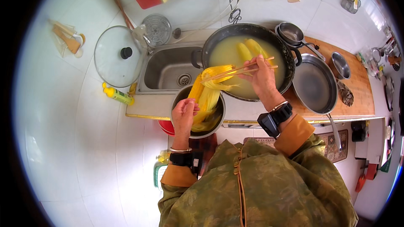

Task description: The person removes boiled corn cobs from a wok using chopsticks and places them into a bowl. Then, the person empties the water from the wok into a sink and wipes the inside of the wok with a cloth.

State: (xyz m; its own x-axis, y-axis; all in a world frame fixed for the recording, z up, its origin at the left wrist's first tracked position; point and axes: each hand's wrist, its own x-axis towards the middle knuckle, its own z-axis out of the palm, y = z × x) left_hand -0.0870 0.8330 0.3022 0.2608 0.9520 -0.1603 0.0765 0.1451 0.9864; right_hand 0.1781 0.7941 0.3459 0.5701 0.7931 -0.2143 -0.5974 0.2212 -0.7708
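Observation:
My right hand (261, 77) holds a pair of wooden chopsticks (240, 70) over the front of a large dark pot. Their tips press against a cob of corn (217, 73) with its pale husk peeled back, above the gap between pot and bowl. More yellow corn with husk (203, 104) stands in a metal bowl (222, 113) at the counter's front edge. My left hand (183, 116) is at the bowl's left side, fingers curled close to the corn; whether they grip anything is hidden. In the large pot (217, 36), several husked-on cobs (252, 49) lie in cloudy yellowish liquid.
Left of the pot is a steel sink (164, 66). A glass lid (110, 60) and a yellow bottle (118, 94) stand farther left. To the right, a frying pan (315, 82) and a small metal bowl (340, 65) rest on a wooden board (359, 94). The pan's handle overhangs the counter.

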